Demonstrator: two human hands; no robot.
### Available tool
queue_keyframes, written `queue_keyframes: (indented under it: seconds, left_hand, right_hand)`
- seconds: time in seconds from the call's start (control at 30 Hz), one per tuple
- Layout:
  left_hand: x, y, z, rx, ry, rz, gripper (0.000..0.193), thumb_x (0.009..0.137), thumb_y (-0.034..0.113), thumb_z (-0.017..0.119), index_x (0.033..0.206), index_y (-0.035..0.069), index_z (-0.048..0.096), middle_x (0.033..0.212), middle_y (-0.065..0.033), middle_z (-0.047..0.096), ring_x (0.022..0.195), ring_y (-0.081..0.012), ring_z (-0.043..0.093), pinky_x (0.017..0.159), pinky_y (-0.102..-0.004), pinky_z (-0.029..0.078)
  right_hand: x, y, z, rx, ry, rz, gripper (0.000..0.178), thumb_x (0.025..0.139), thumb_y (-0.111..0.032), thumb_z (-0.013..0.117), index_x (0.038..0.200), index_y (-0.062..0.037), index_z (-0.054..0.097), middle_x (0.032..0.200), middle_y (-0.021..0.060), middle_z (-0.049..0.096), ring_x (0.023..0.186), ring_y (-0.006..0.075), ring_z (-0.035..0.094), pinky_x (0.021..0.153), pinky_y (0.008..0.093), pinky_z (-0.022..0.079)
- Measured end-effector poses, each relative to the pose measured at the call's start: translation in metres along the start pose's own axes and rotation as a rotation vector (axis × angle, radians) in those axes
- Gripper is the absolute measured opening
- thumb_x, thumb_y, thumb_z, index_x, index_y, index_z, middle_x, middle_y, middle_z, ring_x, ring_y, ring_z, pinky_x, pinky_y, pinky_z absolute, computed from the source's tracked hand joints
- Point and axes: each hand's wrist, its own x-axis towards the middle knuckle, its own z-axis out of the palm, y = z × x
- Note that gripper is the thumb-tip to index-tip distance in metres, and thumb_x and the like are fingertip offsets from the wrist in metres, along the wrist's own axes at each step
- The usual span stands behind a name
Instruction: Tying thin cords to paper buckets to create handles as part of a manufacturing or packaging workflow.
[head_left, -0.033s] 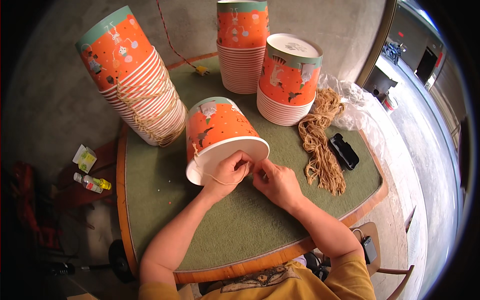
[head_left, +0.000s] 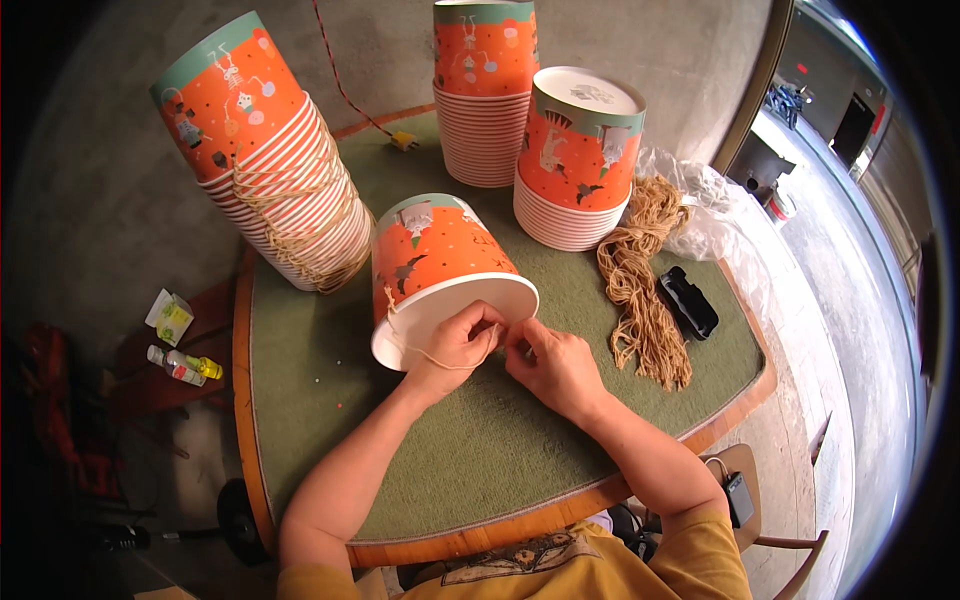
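An orange paper bucket (head_left: 440,250) with a teal band lies on its side on the green felt table (head_left: 330,420), its white open rim facing me. A thin tan string (head_left: 430,357) is fixed at the rim's left side and loops under the rim. My left hand (head_left: 455,345) rests at the rim's lower edge and pinches the string. My right hand (head_left: 550,365) is just right of it, fingertips pinching the same string at the rim. The two hands almost touch.
A tilted stack of buckets with strings (head_left: 270,170) lies at the left; upright stacks stand at the back (head_left: 485,90) and back right (head_left: 575,160). A bundle of tan twine (head_left: 645,285), a black tool (head_left: 688,302) and a plastic bag (head_left: 715,220) are at the right.
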Motion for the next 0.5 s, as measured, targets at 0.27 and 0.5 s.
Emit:
queue_keyframes:
  seconds: [0.27,0.5]
  left_hand:
    - [0.0,0.005,-0.008,-0.1,-0.075,-0.075,0.008,0.097,0.001,0.053,0.104,0.002,0.057,0.092,0.0005,0.059,0.079,-0.0059,0.053,0.07,-0.0219,0.046]
    - [-0.001,0.005,-0.007,-0.053,-0.109,-0.065,0.016,0.093,-0.004,0.055,0.108,0.002,0.054,0.097,-0.0017,0.06,0.089,-0.0076,0.058,0.08,-0.0242,0.05]
  right_hand:
    - [0.002,-0.001,-0.006,0.037,-0.092,0.068,0.013,0.084,-0.01,0.062,0.096,-0.0086,0.06,0.075,0.0132,0.067,0.073,0.0337,0.068,0.066,0.0434,0.054]
    - [0.002,0.002,-0.008,0.051,-0.118,0.075,0.014,0.084,-0.008,0.059,0.098,-0.0096,0.06,0.079,0.0137,0.067,0.074,0.0344,0.067,0.066,0.0446,0.054]
